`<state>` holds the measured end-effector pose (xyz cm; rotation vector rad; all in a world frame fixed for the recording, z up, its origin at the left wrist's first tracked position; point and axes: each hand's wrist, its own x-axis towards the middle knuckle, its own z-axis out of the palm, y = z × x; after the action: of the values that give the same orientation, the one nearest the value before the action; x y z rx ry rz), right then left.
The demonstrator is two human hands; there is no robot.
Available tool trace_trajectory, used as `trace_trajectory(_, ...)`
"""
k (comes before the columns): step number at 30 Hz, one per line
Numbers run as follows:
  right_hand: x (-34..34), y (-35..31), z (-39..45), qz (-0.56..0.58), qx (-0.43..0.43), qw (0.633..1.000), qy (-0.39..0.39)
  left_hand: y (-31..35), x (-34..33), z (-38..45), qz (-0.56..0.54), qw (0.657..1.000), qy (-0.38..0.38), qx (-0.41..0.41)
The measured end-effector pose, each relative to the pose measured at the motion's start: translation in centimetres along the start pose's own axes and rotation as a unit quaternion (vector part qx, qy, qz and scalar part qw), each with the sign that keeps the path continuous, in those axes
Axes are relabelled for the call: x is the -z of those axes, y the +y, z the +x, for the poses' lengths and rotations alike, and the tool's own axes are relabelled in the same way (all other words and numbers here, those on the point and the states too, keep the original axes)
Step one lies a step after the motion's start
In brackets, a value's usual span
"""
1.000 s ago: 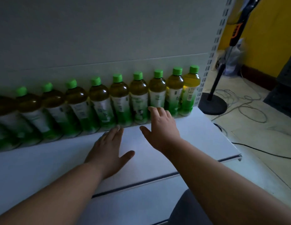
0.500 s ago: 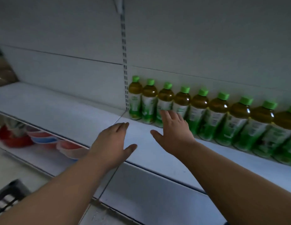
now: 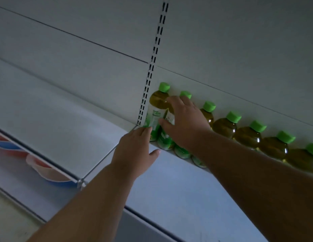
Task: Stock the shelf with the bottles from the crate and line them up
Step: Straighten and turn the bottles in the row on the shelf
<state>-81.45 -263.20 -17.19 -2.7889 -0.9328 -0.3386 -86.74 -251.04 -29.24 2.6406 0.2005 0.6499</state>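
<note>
Right hand (image 3: 184, 123) spread open against second bottle (image 3: 165, 138), left hand (image 3: 134, 151) open, fingertips at end bottle (image 3: 156, 109), shelf (image 3: 169, 180) row upright.

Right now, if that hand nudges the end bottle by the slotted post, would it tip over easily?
Probably not easily. The end bottle looks full nearly to its green cap, so likely heavy and stable. It is tall and narrow, so a high push could rock it. The right hand and neighbouring bottles would likely check it.

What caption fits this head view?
Both hands straighten the endmost bottle in a shelf row.
</note>
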Motion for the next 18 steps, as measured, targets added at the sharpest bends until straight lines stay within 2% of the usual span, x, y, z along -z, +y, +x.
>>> trace_trajectory(4,0.5,0.1,2.2,-0.003,0.009,1.000,0.015,-0.7,-1.3,1.9,-0.029,0.999,0.037,0.020)
trace_trajectory(8,0.8,0.0,4.4,-0.012,0.002,1.000,0.016,-1.7,-2.7,2.9,-0.026,0.998,0.044,0.040)
trace_trajectory(13,1.0,-1.2,7.1,-0.086,-0.030,0.996,0.005,-3.4,-4.4,3.8,-0.057,0.994,0.049,0.079)
trace_trajectory(18,2.0,-2.1,9.9,-0.176,-0.022,0.981,-0.073,-3.4,-5.6,5.0,-0.104,0.989,0.051,0.097)
